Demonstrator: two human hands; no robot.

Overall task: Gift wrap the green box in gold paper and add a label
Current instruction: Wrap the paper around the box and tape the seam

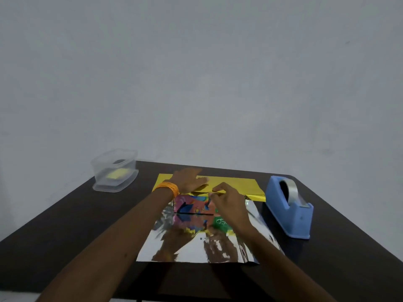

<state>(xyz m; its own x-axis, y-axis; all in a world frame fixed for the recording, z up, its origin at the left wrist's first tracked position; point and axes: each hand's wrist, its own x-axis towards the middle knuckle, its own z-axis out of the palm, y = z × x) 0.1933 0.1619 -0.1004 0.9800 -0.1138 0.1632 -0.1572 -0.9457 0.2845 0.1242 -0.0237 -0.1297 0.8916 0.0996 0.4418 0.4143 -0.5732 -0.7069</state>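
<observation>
head: right hand (227, 202) on gold paper (236, 183)

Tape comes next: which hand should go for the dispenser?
Probably the right hand: the blue tape dispenser sits on that side, while the left hand lies flat on the gold paper, pinning it.

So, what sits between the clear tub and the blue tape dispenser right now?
Head view: the gold paper, the box on it, the left hand flat on the paper, the right hand pinching its fold.
</observation>
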